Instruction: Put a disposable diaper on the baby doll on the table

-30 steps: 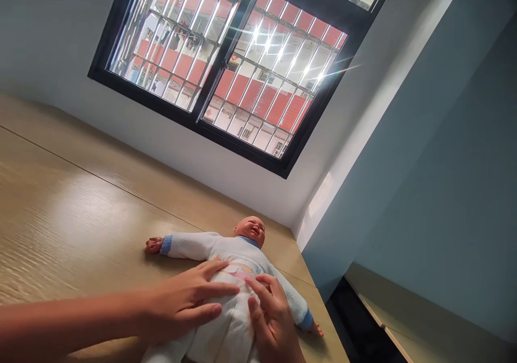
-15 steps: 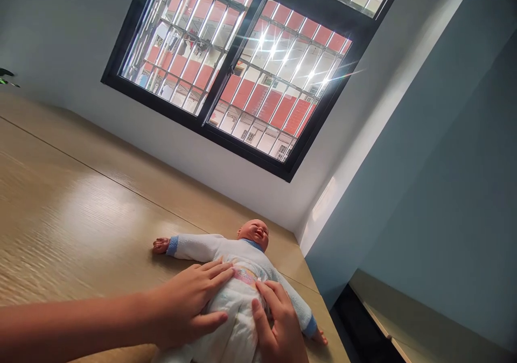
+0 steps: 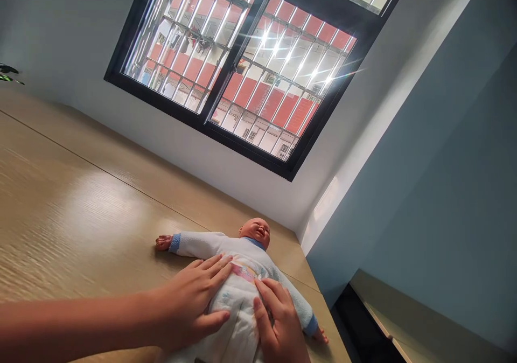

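Note:
A baby doll (image 3: pixel 255 234) lies on its back on the wooden table (image 3: pixel 100 212), arms spread, in a white top with blue cuffs. Around its waist is a white diaper (image 3: pixel 236 304) with a pink patterned band (image 3: pixel 243 272) at the top. My left hand (image 3: pixel 194 298) rests on the left side of the diaper, fingers stretched out and thumb apart. On the right side lies my right hand (image 3: pixel 278 317), its fingers bent, fingertips at the end of the band. Whether those fingertips pinch the diaper's edge is too small to tell.
Behind the table is a wall with a barred, black-framed window (image 3: pixel 242 72). A lower wooden surface with a dark opening (image 3: pixel 359 320) stands beyond the table's right edge. Part of a green and black object (image 3: pixel 8 73) shows at the far left.
The view has shifted slightly. Both hands stay on the diaper in nearly the same places, and the doll lies as before.

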`<control>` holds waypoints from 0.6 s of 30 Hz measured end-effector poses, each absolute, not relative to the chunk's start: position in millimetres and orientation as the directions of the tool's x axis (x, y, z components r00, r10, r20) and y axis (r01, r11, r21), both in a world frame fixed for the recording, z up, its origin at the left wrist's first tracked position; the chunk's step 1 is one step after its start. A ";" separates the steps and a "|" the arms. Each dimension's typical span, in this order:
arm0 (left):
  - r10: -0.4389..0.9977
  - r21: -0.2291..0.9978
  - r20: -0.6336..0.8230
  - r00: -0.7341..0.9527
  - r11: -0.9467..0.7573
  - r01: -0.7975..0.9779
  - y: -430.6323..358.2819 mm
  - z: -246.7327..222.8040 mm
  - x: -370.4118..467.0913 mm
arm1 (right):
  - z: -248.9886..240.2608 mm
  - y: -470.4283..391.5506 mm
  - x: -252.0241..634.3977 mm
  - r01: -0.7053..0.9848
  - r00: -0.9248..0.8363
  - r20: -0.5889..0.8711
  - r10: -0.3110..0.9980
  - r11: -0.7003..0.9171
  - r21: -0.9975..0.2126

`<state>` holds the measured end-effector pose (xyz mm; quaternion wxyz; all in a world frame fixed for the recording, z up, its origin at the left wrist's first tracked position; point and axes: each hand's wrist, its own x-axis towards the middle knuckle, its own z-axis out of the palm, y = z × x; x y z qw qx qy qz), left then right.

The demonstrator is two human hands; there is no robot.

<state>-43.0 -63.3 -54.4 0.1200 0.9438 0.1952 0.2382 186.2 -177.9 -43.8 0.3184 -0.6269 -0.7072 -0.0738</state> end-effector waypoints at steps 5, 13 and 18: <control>0.466 0.323 0.381 0.799 -0.876 0.357 -66.5 -53.1 -41.3 | -41.9 -177.7 186.2 0.934 -0.018 0.514 0.858 0.198 -0.297; 0.551 0.422 0.328 0.767 -0.812 0.403 -48.7 -55.8 -42.7 | -54.6 -174.5 184.6 0.876 0.107 0.625 0.773 0.225 -0.428; 0.560 0.261 0.391 0.730 -0.828 0.496 -56.1 -39.3 -46.2 | -53.2 -173.0 191.9 0.861 0.062 0.615 0.786 0.270 -0.431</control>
